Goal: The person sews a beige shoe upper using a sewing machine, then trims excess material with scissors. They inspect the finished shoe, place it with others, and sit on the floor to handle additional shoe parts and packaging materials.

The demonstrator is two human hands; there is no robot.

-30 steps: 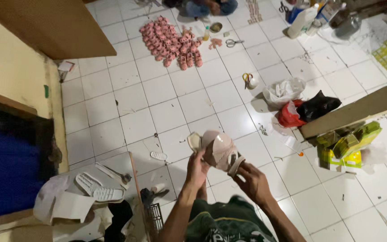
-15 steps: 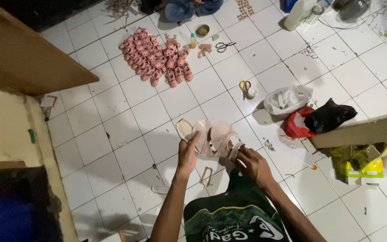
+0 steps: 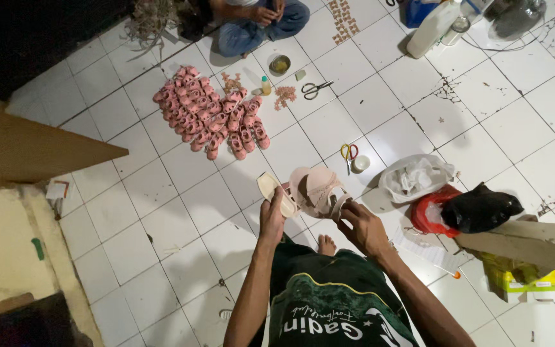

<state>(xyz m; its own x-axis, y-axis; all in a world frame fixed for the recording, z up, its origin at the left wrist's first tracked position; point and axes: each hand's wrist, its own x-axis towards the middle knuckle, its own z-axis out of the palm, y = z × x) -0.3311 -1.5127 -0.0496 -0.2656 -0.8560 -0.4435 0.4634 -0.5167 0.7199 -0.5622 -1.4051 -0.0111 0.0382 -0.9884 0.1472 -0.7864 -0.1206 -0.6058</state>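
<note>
pink sandal held up in both hands, many already laid out

nearest the camera, the person's left hand [image 3: 271, 218] is closed around the cream sole end of a pink sandal [image 3: 309, 191], thumb and fingers clamped on it. the right hand [image 3: 362, 226] pinches the strap side of the same sandal, fingers curled tight at its lower edge. the sandal is lifted above the white tiled floor [image 3: 181, 212], just over the person's bare foot [image 3: 326, 245].

just beyond lie small scissors with yellow and red handles [image 3: 349, 153], beside a white plastic bag [image 3: 417, 178], a red bag [image 3: 426, 215] and a black bag [image 3: 480, 209].

farther off, a heap of pink sandals [image 3: 210, 122] lies in rows, and it reads as finished or part-finished pieces, with the one in hand not yet joined to them. how many remain cannot be told. past the heap are larger scissors [image 3: 317, 88], a small bowl [image 3: 280, 64] and another person sitting cross-legged [image 3: 258, 19].
</note>
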